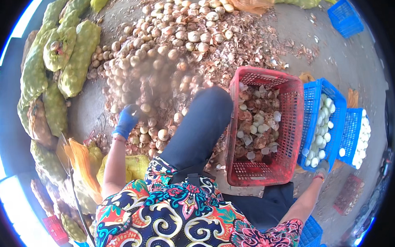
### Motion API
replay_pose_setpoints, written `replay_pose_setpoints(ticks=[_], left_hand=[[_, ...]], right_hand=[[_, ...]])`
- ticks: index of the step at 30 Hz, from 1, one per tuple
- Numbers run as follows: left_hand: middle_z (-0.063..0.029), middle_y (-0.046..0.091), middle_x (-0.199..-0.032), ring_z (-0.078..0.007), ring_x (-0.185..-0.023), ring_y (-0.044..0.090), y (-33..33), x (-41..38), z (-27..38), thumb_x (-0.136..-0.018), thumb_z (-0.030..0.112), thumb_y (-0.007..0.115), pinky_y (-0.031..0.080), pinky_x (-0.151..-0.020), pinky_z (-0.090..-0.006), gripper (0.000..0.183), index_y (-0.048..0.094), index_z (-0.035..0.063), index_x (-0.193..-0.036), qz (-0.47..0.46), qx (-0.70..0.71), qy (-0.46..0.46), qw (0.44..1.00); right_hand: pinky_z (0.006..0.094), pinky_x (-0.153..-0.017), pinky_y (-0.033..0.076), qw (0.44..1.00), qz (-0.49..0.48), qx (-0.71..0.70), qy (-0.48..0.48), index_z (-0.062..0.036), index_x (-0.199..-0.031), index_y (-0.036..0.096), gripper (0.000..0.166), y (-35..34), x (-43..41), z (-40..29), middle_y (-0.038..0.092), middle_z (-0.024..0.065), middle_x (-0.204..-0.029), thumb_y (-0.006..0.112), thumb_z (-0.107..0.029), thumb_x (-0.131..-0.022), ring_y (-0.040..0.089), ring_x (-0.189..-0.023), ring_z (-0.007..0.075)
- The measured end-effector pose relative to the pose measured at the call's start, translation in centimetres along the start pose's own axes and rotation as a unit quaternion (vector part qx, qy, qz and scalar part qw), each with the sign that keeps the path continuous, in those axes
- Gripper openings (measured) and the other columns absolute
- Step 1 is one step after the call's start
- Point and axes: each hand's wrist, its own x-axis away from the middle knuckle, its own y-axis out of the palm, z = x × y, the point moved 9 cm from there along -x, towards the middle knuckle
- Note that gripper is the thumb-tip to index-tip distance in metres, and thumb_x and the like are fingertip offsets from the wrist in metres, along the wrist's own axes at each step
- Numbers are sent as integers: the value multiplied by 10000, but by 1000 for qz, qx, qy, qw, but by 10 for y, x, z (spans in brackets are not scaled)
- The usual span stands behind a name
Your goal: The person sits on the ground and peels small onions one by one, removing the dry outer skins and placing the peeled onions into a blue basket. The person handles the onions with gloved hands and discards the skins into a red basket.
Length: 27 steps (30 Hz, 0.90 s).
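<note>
My left hand [127, 120], in a blue glove, hangs over the left side of a heap of unpeeled onions [154, 59]. Its fingers are curled and blurred; whether they hold anything is unclear. My right hand [322, 168], in a greyish glove, is at the near end of a blue plastic crate [339, 125] of peeled white onions [319, 140]. Part of that hand is hard to make out, and its grip cannot be told. Between my knee and the blue crate stands a red plastic crate [292, 126] holding onion skins and some onions [257, 121].
Full green mesh sacks [79, 59] line the left side. Another blue crate [349, 134] with peeled onions stands farther right. A blue crate [345, 17] sits at upper right. Loose skins [253, 40] litter the floor. A thin metal rod [77, 199] rises at lower left.
</note>
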Motion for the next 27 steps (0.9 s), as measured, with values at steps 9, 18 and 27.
replay_pose_setpoints(ticks=[9, 18, 27], left_hand=[[-57, 712, -864, -111, -791, 632, 63, 2, -70, -855, 120, 681, 529, -757, -284, 126, 695, 19, -930, -43, -44, -11, 998], [-263, 677, -1000, -432, -900, 646, 261, -49, -50, -858, 315, 662, 508, -787, -494, 330, 670, 49, -1053, -222, -70, -44, 972], [-149, 693, -887, -290, -749, 666, 322, -20, -77, -804, 117, 694, 539, -660, -425, 285, 618, 41, -1068, -193, 182, -163, 950]], right_hand=[[461, -832, 501, 958, -13, 226, -175, -40, -1206, 617, 361, -8, 112, -67, 689, 224, -1057, 492, -296, -985, 662, -975, 363], [410, -697, 502, 877, 23, 372, -304, -47, -1190, 620, 264, 52, 323, -154, 671, 157, -987, 524, -166, -975, 647, -833, 257], [418, -694, 513, 925, -31, 181, -332, -33, -1057, 617, 185, 32, 374, -180, 649, 182, -850, 569, -157, -929, 656, -792, 336]])
